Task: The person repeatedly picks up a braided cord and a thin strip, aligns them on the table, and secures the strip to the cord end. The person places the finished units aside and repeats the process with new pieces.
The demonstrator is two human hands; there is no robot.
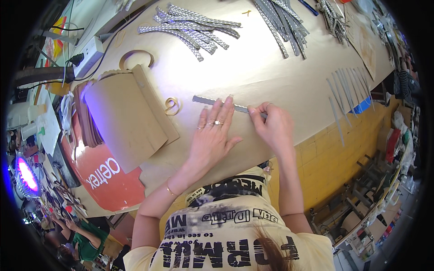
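A narrow grey braided strip (241, 109) lies across the brown paper on the table in front of me. My left hand (210, 133) rests flat on it, fingers stretched out and held side by side, and the strip's left end sticks out beyond the fingertips. At the strip's right end my right hand (274, 125) is closed in a pinch, thumb against the bent fingers. The very tip there is hidden by that hand. Left of my left hand lies a small coil of tan tape (172, 106).
A stack of brown card sheets (122, 113) lies at left, above an orange-red sheet (110, 185). Piles of silvery braided strips (192, 29) and grey braids (282, 25) are at the far side. Thin grey strips (346, 88) overhang the right edge. Another person (88, 239) works at lower left.
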